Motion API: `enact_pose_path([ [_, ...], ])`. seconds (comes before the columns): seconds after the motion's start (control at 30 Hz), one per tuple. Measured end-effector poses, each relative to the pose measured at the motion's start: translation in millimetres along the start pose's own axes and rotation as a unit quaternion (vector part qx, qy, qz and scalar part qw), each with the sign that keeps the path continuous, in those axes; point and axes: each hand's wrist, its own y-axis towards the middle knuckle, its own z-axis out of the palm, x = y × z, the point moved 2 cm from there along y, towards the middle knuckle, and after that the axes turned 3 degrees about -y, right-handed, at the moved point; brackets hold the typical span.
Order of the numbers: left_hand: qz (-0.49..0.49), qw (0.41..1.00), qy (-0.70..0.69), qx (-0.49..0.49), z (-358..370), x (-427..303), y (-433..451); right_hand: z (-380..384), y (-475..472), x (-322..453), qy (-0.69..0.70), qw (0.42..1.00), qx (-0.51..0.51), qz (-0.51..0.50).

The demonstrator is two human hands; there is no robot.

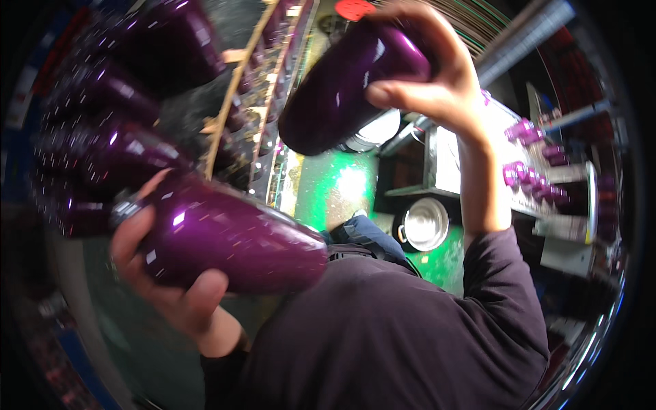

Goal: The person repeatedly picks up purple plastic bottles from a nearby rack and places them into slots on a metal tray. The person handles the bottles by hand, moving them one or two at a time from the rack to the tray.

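My left hand grips a glossy purple bottle near its silvery neck, with the base tilted towards my body. Higher up and to the right, my right hand holds another glossy purple bottle, its fingers around one end and its thumb along the side. The two bottles are apart, and both are slightly blurred. Close beyond my left hand stand several more dark purple bottles in a group at the left.
A rack with wooden strips runs ahead of me. At the right, small purple pieces stand on a white surface. A round metal pot sits low beside the green floor. A red disc shows at the top.
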Motion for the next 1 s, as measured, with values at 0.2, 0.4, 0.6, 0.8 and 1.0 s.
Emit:
enact_pose_path([
  [0.2, -0.263, 0.918, -0.237, 0.177, 188, 104, 27, -155, -220, -82, -0.011, 0.913, -0.261, 0.313],
  [0.4, -0.541, 0.727, -0.352, 0.237, 356, 258, 42, -240, -446, -130, 0.262, 0.754, -0.511, 0.319],
  [0.6, -0.713, 0.352, -0.507, 0.334, 475, 352, 55, -252, -545, -182, 0.25, 0.73, -0.559, 0.304],
  [0.8, -0.774, 0.376, -0.476, 0.18, 537, 368, 61, -274, -587, -234, 0.676, 0.44, -0.59, 0.024],
  [1.0, -0.797, 0.381, -0.452, 0.121, 546, 417, 94, -303, -572, -266, 0.581, 0.523, -0.622, 0.046],
])
